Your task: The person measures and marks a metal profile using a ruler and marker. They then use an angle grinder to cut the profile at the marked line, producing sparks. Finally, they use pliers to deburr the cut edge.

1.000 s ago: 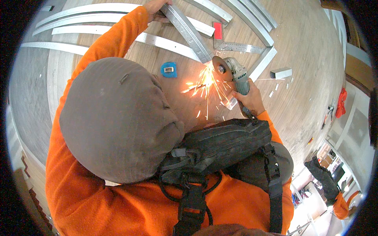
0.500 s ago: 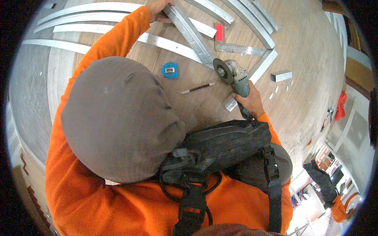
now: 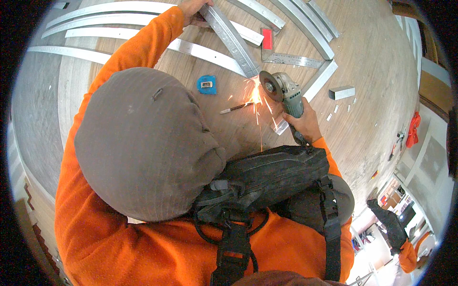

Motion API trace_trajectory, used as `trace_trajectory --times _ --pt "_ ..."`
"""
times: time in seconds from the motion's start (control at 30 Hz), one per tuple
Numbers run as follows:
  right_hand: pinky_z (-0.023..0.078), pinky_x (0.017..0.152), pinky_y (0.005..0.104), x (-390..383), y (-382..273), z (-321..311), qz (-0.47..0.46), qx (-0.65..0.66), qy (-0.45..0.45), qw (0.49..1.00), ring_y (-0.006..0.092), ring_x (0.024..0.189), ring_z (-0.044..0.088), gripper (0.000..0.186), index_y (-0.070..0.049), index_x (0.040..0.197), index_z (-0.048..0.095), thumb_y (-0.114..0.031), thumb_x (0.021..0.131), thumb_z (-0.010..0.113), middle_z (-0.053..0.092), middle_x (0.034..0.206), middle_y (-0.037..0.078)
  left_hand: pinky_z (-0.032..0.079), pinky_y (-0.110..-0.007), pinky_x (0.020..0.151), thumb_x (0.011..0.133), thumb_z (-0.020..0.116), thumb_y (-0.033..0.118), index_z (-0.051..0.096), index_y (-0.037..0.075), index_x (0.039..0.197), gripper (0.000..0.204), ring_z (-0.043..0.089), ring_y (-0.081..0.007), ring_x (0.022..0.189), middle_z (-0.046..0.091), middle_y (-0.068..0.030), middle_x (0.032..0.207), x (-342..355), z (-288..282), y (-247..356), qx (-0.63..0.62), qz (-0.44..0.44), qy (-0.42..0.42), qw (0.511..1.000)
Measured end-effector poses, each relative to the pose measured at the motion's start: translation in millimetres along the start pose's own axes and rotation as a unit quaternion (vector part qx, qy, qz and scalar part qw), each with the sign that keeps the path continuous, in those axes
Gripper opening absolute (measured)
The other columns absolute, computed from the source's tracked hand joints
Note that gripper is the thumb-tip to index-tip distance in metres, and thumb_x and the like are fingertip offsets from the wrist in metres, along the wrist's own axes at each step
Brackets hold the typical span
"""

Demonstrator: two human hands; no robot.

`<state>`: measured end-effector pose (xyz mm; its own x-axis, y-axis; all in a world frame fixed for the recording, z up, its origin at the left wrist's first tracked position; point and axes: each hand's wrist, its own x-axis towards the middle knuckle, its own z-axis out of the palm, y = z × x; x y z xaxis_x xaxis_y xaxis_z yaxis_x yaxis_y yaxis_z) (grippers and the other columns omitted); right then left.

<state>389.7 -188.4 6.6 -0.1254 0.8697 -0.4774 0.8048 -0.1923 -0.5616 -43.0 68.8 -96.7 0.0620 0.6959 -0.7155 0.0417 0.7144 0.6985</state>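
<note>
Wood plank floor [image 3: 367,109], pale, with metal framing laid out flat on it; the camera looks straight down over a grey knit cap and orange sleeves. Bright room or doorway at the lower right edge, too distorted to read.

Near: black chest harness and strap pack [image 3: 267,181] fills the lower middle and hides the right forearm.

Right hand [image 3: 305,125] is wrapped tight around the body of the angle grinder [image 3: 285,90]. Disc faces up-left, its edge at the lower end of the metal channel [image 3: 231,40]. Sparks [image 3: 255,97] fan down and toward the body from that contact point, so the disc is on or just at the metal.

Beside the sparks: a pencil or marker [image 3: 234,107] lies on the floor, apart from the disc. Blue tape measure [image 3: 206,84] sits a bit further left, clear of both.

Channel long axis runs diagonally, from the lower right end at the disc to the upper left end. Left hand [image 3: 193,10] closes over that far upper end, arm fully stretched, pinning it. So the hands are well apart, one at each end of the same piece: right is the nearer hand at the cut end, left the far anchor.

Beyond: steel square with red handle [image 3: 274,50] just right of the channel, a short offcut [image 3: 341,92] to the right, small chips near it. Long steel studs [image 3: 143,21] lie across the far floor, some under the channel.
</note>
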Motion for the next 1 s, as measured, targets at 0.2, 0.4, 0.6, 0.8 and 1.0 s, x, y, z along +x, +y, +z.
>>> trace_trajectory --times 0.2,0.4,0.6,0.8,1.0 --pt "0.054 0.090 0.0473 1 4 1 0.003 -0.017 -0.001 1.000 0.0448 0.107 0.067 0.080 0.003 0.132 0.053 -0.038 0.072 0.086 0.069 0.114 0.028 0.062 -0.041 0.062 0.084 0.062 0.037 0.066 0.005 0.090 0.033 0.067 -0.0265 0.066 0.065 -0.0111 0.079 1 -1 0 -0.004 -0.009 0.000 1.000" --pt "0.053 0.086 0.0374 0 1 2 0.016 0.021 0.012 1.000 0.0270 0.101 0.070 0.060 -0.001 0.125 0.057 -0.021 0.076 0.084 0.071 0.106 0.017 0.062 -0.040 0.059 0.086 0.061 0.034 0.066 0.002 0.090 0.033 0.069 -0.0277 0.067 0.066 -0.0129 0.078 6 2 -2 -0.011 0.004 -0.030 0.999" --pt "0.055 0.084 0.0354 6 10 5 -0.004 0.055 -0.014 0.998 0.0257 0.096 0.071 0.058 -0.001 0.127 0.057 -0.018 0.077 0.080 0.072 0.101 0.015 0.064 -0.043 0.062 0.087 0.062 0.030 0.066 0.001 0.091 0.029 0.069 -0.0293 0.068 0.065 -0.0139 0.078 5 -1 -5 -0.056 0.016 -0.009 0.998" --pt "0.055 0.082 0.0353 4 -6 0 0.016 0.013 -0.009 1.000 0.0229 0.093 0.070 0.062 -0.001 0.129 0.056 -0.021 0.075 0.080 0.072 0.101 0.015 0.064 -0.046 0.063 0.086 0.065 0.029 0.064 0.001 0.089 0.029 0.069 -0.0316 0.068 0.064 -0.0156 0.081 -5 9 2 -0.060 0.005 -0.012 0.998" --pt "0.054 0.080 0.0372 7 -32 -4 -0.013 0.030 0.015 0.999 0.0222 0.090 0.068 0.060 -0.001 0.128 0.056 -0.022 0.076 0.078 0.071 0.100 0.014 0.063 -0.049 0.064 0.085 0.065 0.029 0.066 -0.001 0.093 0.031 0.068 -0.0323 0.071 0.065 -0.0166 0.084 6 -10 -8 -0.039 0.010 0.041 0.998"
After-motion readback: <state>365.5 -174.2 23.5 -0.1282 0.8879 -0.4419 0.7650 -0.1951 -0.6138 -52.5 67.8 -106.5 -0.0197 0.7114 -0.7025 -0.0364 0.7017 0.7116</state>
